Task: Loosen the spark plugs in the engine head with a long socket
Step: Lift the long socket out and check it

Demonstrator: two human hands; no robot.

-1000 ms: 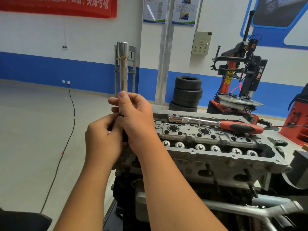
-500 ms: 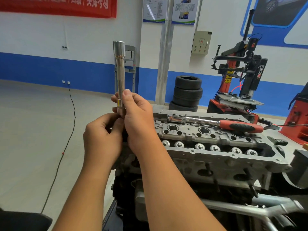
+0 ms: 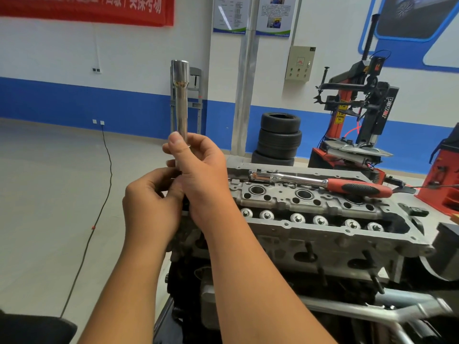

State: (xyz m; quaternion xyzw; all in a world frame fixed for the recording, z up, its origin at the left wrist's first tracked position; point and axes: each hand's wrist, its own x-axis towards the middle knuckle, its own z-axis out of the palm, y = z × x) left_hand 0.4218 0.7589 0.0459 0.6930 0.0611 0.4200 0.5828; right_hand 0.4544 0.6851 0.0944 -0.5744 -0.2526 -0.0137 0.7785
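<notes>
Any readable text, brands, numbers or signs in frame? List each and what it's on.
"power": vertical, on the black column of the tyre changer.
Red banner: large characters, cut off by the frame edge, not readable.
Two wall posters: print too small.
Grey control box: red logo, illegible.
Long socket, ratchet: no markings visible.

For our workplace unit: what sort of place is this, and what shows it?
Probably a car-repair training workshop: a bare engine head on a stand, stacked tyres by the wall, and a tyre-changing machine.
</notes>
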